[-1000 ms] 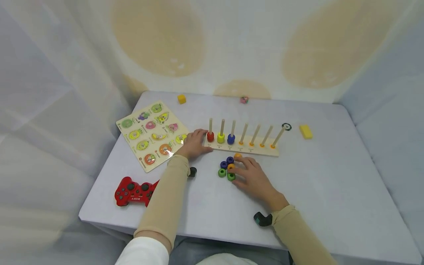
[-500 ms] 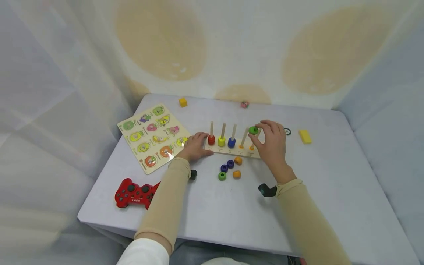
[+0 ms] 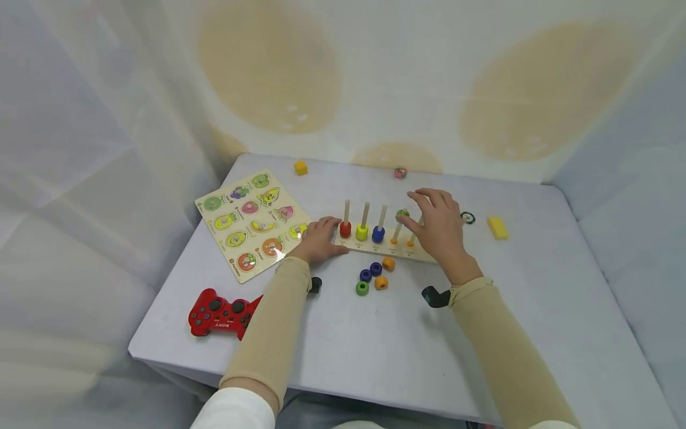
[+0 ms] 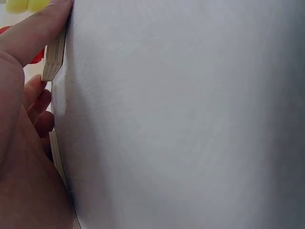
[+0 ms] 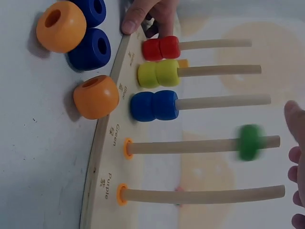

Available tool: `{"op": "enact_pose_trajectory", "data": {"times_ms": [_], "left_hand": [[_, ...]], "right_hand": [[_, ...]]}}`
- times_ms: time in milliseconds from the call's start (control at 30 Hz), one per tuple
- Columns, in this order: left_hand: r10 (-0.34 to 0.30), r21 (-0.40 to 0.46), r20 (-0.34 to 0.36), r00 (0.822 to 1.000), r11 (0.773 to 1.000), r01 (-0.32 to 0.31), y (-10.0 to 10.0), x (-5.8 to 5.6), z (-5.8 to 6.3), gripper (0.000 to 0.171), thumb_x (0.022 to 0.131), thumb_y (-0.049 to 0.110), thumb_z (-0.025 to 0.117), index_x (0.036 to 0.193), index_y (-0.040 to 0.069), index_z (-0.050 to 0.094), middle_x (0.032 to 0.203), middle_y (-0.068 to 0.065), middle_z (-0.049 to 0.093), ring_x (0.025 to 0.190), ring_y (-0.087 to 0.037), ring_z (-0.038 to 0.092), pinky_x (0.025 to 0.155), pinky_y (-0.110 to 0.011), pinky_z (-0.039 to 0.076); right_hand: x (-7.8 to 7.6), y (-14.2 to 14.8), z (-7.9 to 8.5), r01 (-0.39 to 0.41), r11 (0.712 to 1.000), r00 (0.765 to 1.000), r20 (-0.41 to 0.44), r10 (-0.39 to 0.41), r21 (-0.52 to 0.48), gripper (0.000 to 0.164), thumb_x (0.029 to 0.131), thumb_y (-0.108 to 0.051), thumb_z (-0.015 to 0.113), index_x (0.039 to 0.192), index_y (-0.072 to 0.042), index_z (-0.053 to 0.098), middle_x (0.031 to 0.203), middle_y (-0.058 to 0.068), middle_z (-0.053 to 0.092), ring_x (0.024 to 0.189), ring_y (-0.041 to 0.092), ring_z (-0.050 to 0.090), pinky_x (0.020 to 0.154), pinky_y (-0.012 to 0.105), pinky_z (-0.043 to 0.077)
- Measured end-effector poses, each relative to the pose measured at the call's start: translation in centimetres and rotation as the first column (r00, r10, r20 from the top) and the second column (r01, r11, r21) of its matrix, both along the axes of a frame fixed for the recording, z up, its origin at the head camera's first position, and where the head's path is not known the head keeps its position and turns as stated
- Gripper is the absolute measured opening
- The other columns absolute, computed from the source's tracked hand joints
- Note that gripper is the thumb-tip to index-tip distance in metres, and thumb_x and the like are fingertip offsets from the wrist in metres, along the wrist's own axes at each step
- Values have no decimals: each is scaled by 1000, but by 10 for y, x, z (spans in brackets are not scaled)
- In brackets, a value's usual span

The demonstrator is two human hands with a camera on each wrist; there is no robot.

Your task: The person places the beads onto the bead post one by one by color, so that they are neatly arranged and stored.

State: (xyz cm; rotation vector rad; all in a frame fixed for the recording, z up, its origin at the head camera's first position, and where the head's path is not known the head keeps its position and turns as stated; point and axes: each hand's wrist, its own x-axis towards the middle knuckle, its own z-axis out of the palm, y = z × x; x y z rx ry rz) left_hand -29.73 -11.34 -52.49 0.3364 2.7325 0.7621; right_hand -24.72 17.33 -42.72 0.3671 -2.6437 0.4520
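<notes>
Green bead [image 5: 249, 142]: released by right hand [image 3: 440, 229], fingers parted; ringed green-labelled peg [image 5: 190, 146] near its tip, first bead there. Left hand [image 3: 317, 241] gripped pegboard [image 5: 107, 155].

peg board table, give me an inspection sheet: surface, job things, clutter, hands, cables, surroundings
Surface: white table, lightly specked.
Job's things: wooden peg board; red beads, yellow beads and blue beads on pegs; blurred green bead high on the Green-labelled peg; off-peg: two orange beads, two dark bluish beads, loose green bead.
Clutter: red Sony controller, fruit puzzle, yellow cube, yellow block, small pink object.
Hands: left hand holds the board's end; right hand beside the Green-labelled peg, apart from the bead.
Cables: nothing seen.
Surroundings: pale curtains, tan patches.
</notes>
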Motion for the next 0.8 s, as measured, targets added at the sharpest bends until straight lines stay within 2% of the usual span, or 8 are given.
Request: {"op": "enact_pose_trajectory", "data": {"times_ms": [67,233,367,467,567,633,733,800], "left_hand": [[4,-5,2,1000,1000,-4,0,1,0,87,87,52,76,158,25,34,167,-3,27,152,-36,24,126,-56,19],[11,-12,6,1000,1000,-11,-1,3,0,86,87,52,76,157,25,34,167,-3,27,152,-36,24,126,-55,20],[10,-11,13,1000,1000,-10,-1,3,-1,87,87,53,76,158,25,33,167,-2,27,152,-35,23,127,-55,19],[5,-13,16,1000,1000,-4,-2,3,0,88,87,53,76,158,25,33,168,-3,26,152,-35,23,127,-56,19],[-1,-16,11,1000,1000,1,-2,2,4,88,88,53,76,158,24,32,168,-4,25,153,-35,23,127,-56,18],[-3,-19,11,1000,1000,3,-1,2,8,88,88,53,76,159,24,32,168,-4,25,153,-36,23,127,-56,18],[-8,-29,10,1000,1000,8,0,2,10,89,88,54,75,159,23,31,169,-4,25,153,-36,23,127,-56,19],[-8,-35,14,1000,999,8,0,3,10,89,88,54,75,159,23,31,168,-4,25,153,-36,23,126,-56,19]], "right_hand": [[1,0,-1,-2,1000,1000,-6,2,-7,53,91,-38,77,134,-9,64,139,14,59,134,37,46,111,55,40],[5,-1,-4,0,999,1000,-20,0,-33,45,93,-33,75,130,-9,67,137,14,61,132,36,48,109,55,41],[8,-2,-9,-33,997,998,-48,30,-64,40,93,-30,75,126,-8,68,135,14,62,131,37,50,108,57,42],[14,-7,-15,-102,988,990,-108,90,-111,34,93,-25,76,121,-7,70,129,13,66,126,36,53,106,55,44],[25,-19,-25,-218,967,970,-142,199,-134,26,91,-19,77,114,-7,73,121,12,70,119,33,58,104,51,46],[34,-27,-35,-317,941,947,-100,307,-117,23,90,-19,78,111,-9,74,119,9,71,117,30,60,103,49,48],[47,-38,-51,-432,900,895,94,436,-67,30,90,-28,79,116,-15,74,127,7,67,125,28,56,108,54,45],[54,-43,-62,-474,879,853,223,472,-48,37,88,-33,80,121,-19,73,137,6,62,132,29,50,110,59,40]]}}
